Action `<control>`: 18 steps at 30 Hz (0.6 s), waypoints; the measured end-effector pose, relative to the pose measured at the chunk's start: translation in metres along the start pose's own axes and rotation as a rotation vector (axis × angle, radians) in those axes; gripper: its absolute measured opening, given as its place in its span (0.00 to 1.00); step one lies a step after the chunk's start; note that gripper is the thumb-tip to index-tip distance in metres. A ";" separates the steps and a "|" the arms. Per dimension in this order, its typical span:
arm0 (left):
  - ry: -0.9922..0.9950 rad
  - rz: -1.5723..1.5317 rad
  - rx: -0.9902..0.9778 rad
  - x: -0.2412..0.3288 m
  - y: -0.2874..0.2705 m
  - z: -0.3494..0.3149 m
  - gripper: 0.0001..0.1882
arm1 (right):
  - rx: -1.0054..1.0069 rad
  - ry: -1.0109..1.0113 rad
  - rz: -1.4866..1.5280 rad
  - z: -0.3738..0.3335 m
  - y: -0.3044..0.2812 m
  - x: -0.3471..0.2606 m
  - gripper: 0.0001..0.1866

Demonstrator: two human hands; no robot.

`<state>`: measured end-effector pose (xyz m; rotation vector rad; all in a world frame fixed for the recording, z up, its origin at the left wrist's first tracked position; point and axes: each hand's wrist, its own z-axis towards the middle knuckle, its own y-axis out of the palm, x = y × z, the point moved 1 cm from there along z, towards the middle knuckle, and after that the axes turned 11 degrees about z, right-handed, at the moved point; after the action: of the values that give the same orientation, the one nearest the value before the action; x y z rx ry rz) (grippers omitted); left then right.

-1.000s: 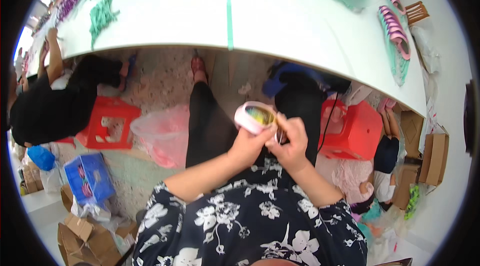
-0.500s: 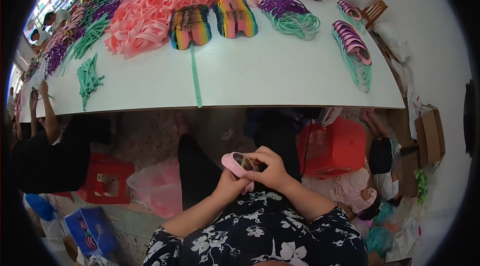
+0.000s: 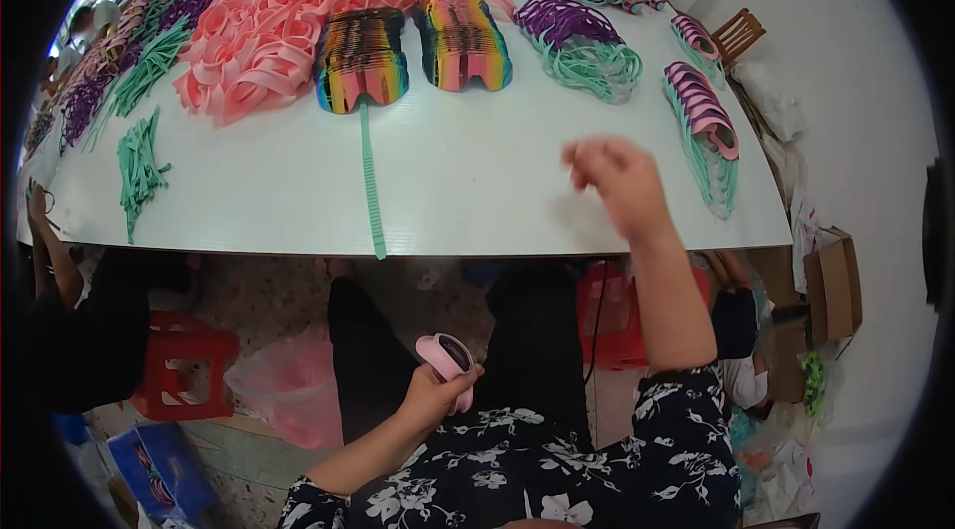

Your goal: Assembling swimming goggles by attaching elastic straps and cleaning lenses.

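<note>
My left hand (image 3: 430, 400) is closed round a pink goggle frame (image 3: 434, 348) with a dark lens, low above my lap and below the table edge. My right hand (image 3: 625, 181) is raised over the right part of the white table (image 3: 477, 191). Its fingers are smeared by motion, and no object shows in them. Beyond it lies a bundle of purple and green straps (image 3: 587, 57). To its right is a row of pink goggles (image 3: 701, 111) with green straps. Two stacks of rainbow mirrored lenses (image 3: 360, 62) stand farther left.
A heap of pink frames (image 3: 259, 42) fills the table's back left. A green ribbed strip (image 3: 371, 181) runs to the front edge, and green straps (image 3: 141, 166) lie at left. Red stools (image 3: 184, 360) stand under the table. Another person's hand (image 3: 38, 203) is at far left.
My right hand has left the pink goggle frame and moved up and right over the table. My left hand keeps hold of the frame. The view has shifted slightly.
</note>
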<state>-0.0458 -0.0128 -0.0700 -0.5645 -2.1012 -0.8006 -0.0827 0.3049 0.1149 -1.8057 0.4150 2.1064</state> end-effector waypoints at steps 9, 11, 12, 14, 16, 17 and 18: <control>-0.100 0.027 0.052 -0.006 -0.018 0.021 0.15 | 0.428 0.107 0.773 0.224 -0.085 0.047 0.19; -0.080 0.011 0.062 -0.008 -0.022 0.026 0.14 | 0.367 0.128 0.807 0.239 -0.085 0.053 0.21; -0.070 0.004 0.064 -0.008 -0.023 0.027 0.14 | 0.351 0.124 0.837 0.247 -0.089 0.056 0.20; -0.071 0.000 0.073 -0.006 -0.024 0.029 0.15 | 0.322 0.113 0.897 0.255 -0.102 0.059 0.19; -0.069 -0.013 0.077 -0.004 -0.024 0.030 0.15 | 0.319 0.027 0.874 0.247 -0.117 0.056 0.17; -0.064 -0.024 0.080 -0.004 -0.024 0.030 0.15 | 0.351 0.003 0.870 0.244 -0.125 0.053 0.16; -0.056 -0.036 0.086 -0.003 -0.024 0.030 0.15 | 0.380 -0.021 0.868 0.240 -0.127 0.049 0.16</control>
<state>-0.0748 -0.0092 -0.0955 -0.5098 -2.1914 -0.7174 -0.2477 0.5252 0.1024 -1.5041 1.7073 2.2885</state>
